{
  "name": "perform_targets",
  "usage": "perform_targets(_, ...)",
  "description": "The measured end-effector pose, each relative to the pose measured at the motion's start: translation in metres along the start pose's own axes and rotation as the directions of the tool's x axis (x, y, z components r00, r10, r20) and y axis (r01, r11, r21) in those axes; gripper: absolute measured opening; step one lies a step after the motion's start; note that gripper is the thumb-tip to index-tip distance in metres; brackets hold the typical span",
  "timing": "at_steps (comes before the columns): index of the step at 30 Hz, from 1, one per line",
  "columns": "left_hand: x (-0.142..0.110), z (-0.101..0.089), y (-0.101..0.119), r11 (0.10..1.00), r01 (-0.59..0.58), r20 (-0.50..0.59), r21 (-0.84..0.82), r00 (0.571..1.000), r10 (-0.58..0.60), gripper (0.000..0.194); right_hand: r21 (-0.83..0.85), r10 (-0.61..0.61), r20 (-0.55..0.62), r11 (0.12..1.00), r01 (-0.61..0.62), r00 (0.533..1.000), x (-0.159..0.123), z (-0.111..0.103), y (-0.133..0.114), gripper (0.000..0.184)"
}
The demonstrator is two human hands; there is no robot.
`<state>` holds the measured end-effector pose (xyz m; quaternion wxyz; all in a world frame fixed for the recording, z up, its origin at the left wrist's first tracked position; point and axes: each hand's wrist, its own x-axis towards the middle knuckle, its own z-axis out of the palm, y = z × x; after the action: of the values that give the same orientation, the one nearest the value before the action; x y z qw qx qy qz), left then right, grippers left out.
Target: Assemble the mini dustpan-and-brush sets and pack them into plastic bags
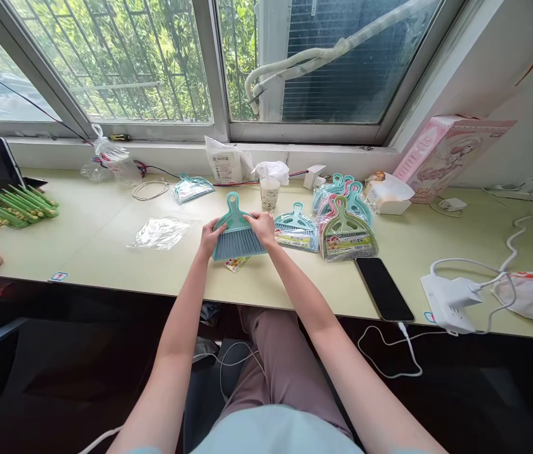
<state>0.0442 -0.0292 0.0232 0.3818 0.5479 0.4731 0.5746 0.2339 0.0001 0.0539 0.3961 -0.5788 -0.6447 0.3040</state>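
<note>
Head view: left hand (212,237), right hand (261,227) hold a teal hand broom (238,236) on a desk (96,252) (window (143,63) behind).

Packaged dustpans (295,228) just beside the right hand (262,227) block its rightward path, with a smartphone (383,289) beyond.

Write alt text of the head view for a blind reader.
A person's left hand and right hand hold a teal hand broom at a pale green desk. Plastic-wrapped brooms lie to the right, near a black smartphone.
</note>
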Motion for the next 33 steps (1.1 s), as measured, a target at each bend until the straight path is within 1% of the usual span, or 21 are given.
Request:
perform_targets(2,0.0,-0.001,0.0,1.0,-0.004,-0.012,0.021,1.0,0.004,0.044,-0.002,0.006,0.018,1.0,-0.006,1.0,0.002,-0.001,0.001,0.028)
perform_targets(4,0.001,-0.002,0.0,0.999,-0.017,-0.022,0.038,1.0,0.018,0.044,-0.014,0.011,0.074,1.0,-0.01,0.997,0.006,-0.005,0.0,0.026)
perform_targets(6,0.002,-0.002,0.001,0.997,-0.038,-0.034,0.061,0.999,0.041,0.043,-0.054,0.006,0.14,0.999,0.002,0.99,0.01,-0.01,-0.003,0.023)
perform_targets(8,0.003,-0.002,0.0,0.996,-0.05,-0.048,0.07,0.997,0.054,0.043,-0.105,-0.015,0.176,0.994,0.034,0.984,0.013,-0.015,-0.008,0.02)
perform_targets(11,0.005,-0.002,-0.001,0.998,-0.052,-0.073,0.037,0.996,0.054,0.043,-0.138,-0.046,0.145,0.988,0.066,0.988,0.016,-0.019,-0.016,0.018)
perform_targets(14,0.007,-0.002,-0.004,0.998,-0.06,-0.09,0.016,0.994,0.061,0.043,-0.119,-0.038,0.095,0.992,0.049,0.995,0.016,-0.015,-0.018,0.018)
perform_targets(17,0.007,-0.005,-0.004,0.999,-0.049,-0.074,-0.01,0.996,0.048,0.044,-0.034,-0.029,0.084,0.999,0.032,0.996,0.017,-0.009,-0.015,0.02)
perform_targets(19,0.006,-0.008,-0.003,1.0,0.004,-0.019,-0.03,1.0,-0.004,0.05,0.042,-0.005,0.087,0.999,0.001,0.996,0.019,-0.006,-0.01,0.023)
perform_targets(21,0.006,-0.012,-0.003,0.997,0.072,0.045,-0.032,0.996,-0.071,0.059,0.144,0.008,0.124,0.989,-0.026,0.992,0.021,-0.005,-0.003,0.027)
perform_targets(22,0.006,-0.013,-0.004,0.995,0.098,0.057,-0.032,0.994,-0.096,0.063,0.204,0.003,0.165,0.978,-0.037,0.986,0.022,-0.006,0.001,0.032)
perform_targets(24,0.007,-0.017,-0.007,0.991,0.121,0.024,-0.049,0.992,-0.12,0.063,0.311,-0.026,0.268,0.948,-0.061,0.963,0.022,-0.009,0.009,0.042)
perform_targets(26,0.01,-0.021,-0.012,0.989,0.111,-0.074,-0.1,0.99,-0.119,0.061,0.334,-0.047,0.313,0.94,-0.063,0.949,0.017,-0.013,0.017,0.047)
perform_targets(27,0.012,-0.024,-0.015,0.987,0.096,-0.135,-0.132,0.984,-0.114,0.061,0.294,-0.059,0.31,0.955,-0.036,0.949,0.012,-0.014,0.02,0.045)
perform_targets(28,0.015,-0.027,-0.018,0.983,0.077,-0.201,-0.164,0.973,-0.11,0.061,0.216,-0.089,0.308,0.976,0.021,0.947,0.007,-0.014,0.023,0.04)
perform_targets(29,0.017,-0.029,-0.02,0.979,0.058,-0.266,-0.194,0.958,-0.11,0.062,0.101,-0.133,0.321,0.989,0.106,0.938,0.0,-0.015,0.024,0.035)
perform_targets(30,0.019,-0.032,-0.022,0.974,0.04,-0.325,-0.222,0.939,-0.112,0.063,-0.037,-0.18,0.366,0.978,0.207,0.913,-0.007,-0.014,0.025,0.03)
perform_targets(31,0.02,-0.034,-0.023,0.969,0.021,-0.373,-0.245,0.921,-0.115,0.063,-0.174,-0.215,0.434,0.933,0.316,0.875,-0.015,-0.013,0.025,0.029)
perform_targets(32,0.021,-0.035,-0.024,0.964,0.006,-0.405,-0.265,0.907,-0.117,0.063,-0.287,-0.231,0.505,0.864,0.414,0.831,-0.022,-0.011,0.024,0.031)
perform_targets(33,0.021,-0.036,-0.024,0.96,-0.002,-0.425,-0.281,0.897,-0.122,0.063,-0.373,-0.226,0.56,0.791,0.486,0.797,-0.029,-0.01,0.022,0.033)
